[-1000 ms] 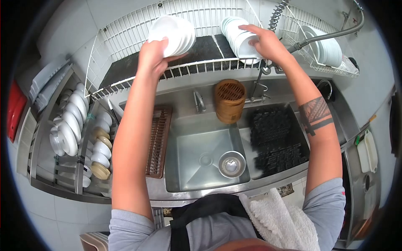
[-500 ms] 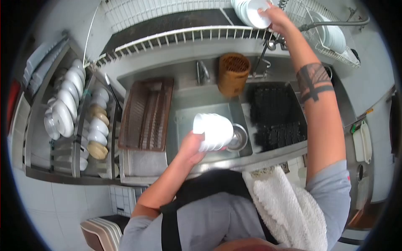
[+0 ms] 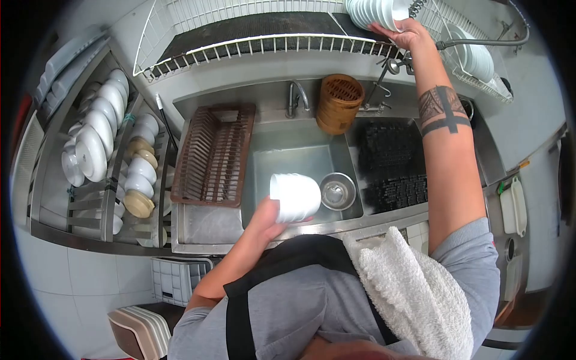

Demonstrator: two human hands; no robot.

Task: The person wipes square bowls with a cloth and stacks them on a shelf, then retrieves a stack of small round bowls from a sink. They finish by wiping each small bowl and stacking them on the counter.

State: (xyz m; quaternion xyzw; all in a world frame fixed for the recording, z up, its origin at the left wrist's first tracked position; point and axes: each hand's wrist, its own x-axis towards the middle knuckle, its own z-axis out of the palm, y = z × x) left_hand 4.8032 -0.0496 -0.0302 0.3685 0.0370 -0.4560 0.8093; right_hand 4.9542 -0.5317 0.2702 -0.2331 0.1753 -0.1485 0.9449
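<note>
A nested stack of white bowls (image 3: 295, 198) lies on its side in my left hand (image 3: 270, 217), over the front of the sink (image 3: 255, 144). My fingers wrap under and behind the stack and are partly hidden. My right hand (image 3: 409, 36) is stretched up to the wire rack (image 3: 270, 43), its fingers under a row of white bowls (image 3: 363, 13) and its palm against the end bowl. That row leans on its side at the rack's right part. A round metal bowl (image 3: 338, 192) sits in the sink, right of the held stack.
Left of the sink stands a brown dish rack (image 3: 213, 156). Behind it are a tap (image 3: 294, 99) and a bamboo-coloured container (image 3: 340, 105). Black ridged mats (image 3: 393, 162) lie on the right. Shelves (image 3: 111, 204) with bowls stand far left; white plates (image 3: 474, 54) fill another rack.
My right hand has turned from gripping the end bowl's rim to cupping beneath the row. The stack in my left hand has shifted slightly left and down, uncovering the metal bowl.
</note>
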